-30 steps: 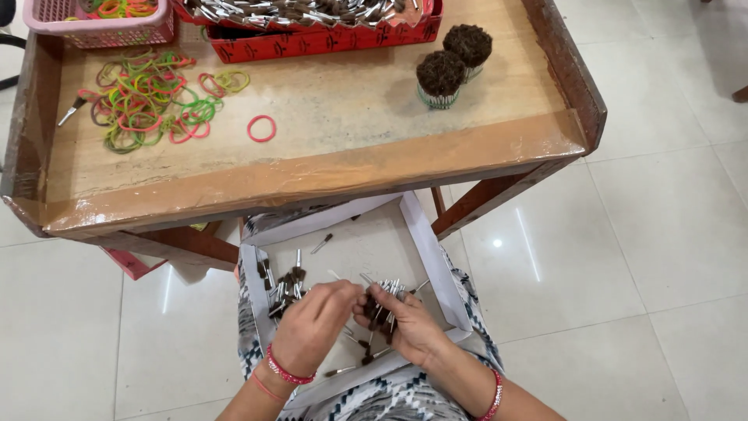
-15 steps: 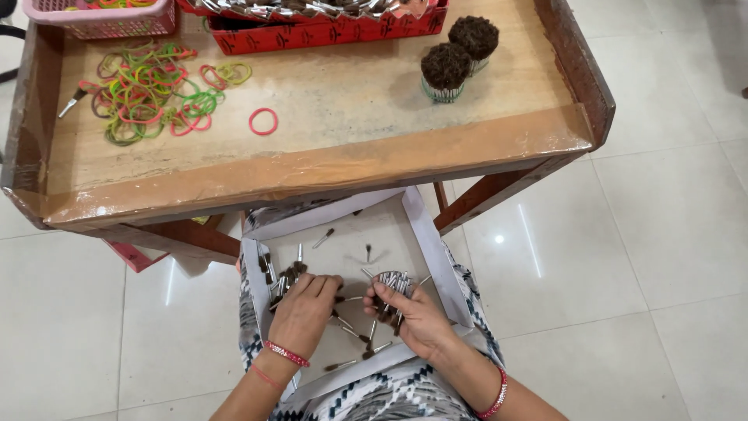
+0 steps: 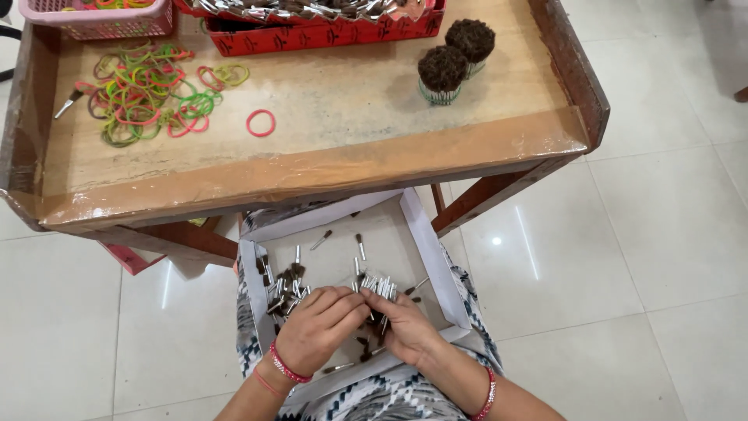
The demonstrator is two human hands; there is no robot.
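A shallow white cardboard tray (image 3: 436, 257) rests on the person's lap, and both hands work over its near half. The right hand (image 3: 409, 331) has its fingers curled closed around a small bundle of short silver-ferruled brush heads (image 3: 379, 287), whose metal ends stick out past the fingertips toward 12 o'clock. The left hand (image 3: 315, 327) sits just at 9 o'clock of that bundle, fingers bent and closed, their tips touching the bundle's lower part from the side; whether it pinches single pieces cannot be told. The two hands meet at the fingertips, so the bundle lies between them, slightly nearer the right one. At 10 o'clock from the left hand a loose heap of brush heads (image 3: 282, 282) lies against the tray's left wall, and a few single pieces lie scattered on the tray floor toward 12 o'clock. Both wrists carry red bangles. Beyond the tray, at 12 o'clock, stands a wooden table (image 3: 335, 168) with a raised rim. On it, at 11 o'clock, lies a tangle of coloured rubber bands (image 3: 148, 93) with one pink band (image 3: 261, 122) apart from it; at 1 o'clock stand two finished round bundles of dark bristles (image 3: 456, 54), touching each other. A red basket (image 3: 312, 31) and a pink basket (image 3: 97, 19) sit at the table's far edge.
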